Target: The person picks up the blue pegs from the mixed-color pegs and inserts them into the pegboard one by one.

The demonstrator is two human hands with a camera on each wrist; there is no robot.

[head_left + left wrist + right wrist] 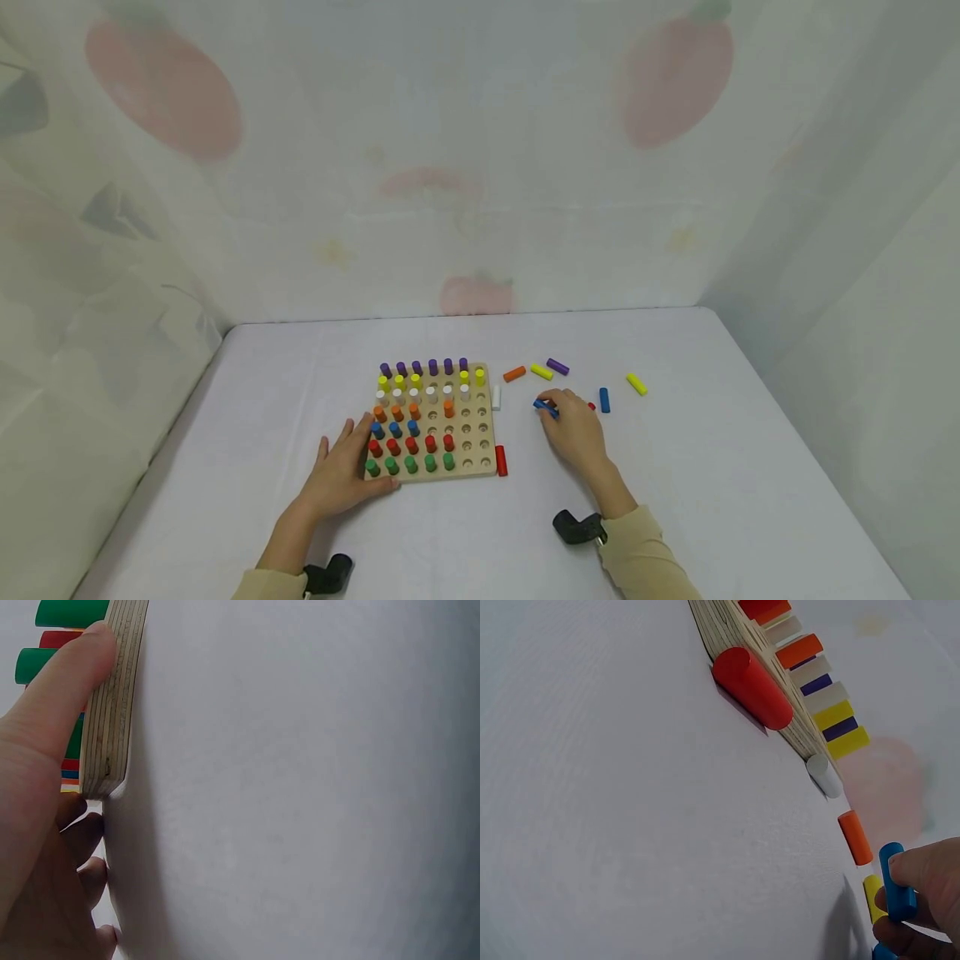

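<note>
A wooden pegboard [480, 433] stands on the table with rows of purple, yellow, white, orange, blue, red and green pegs; several holes at its right side are bare. My left hand [341, 473] rests at its near left corner, thumb against the front edge and fingers spread along the left side. Right of the board, my right hand [576, 429] pinches a blue peg [900, 889] between thumb and fingers, above the table. Another blue piece [883, 951] shows below those fingers; whether it is held, I cannot tell.
Loose pegs lie right of the board: white [496, 397], red [501, 461], orange [514, 374], yellow [542, 372], purple [557, 366], blue [604, 400] and another yellow [637, 384]. A red piece [592, 406] is partly behind my right hand. Printed curtains [480, 233] surround the white tabletop [450, 542].
</note>
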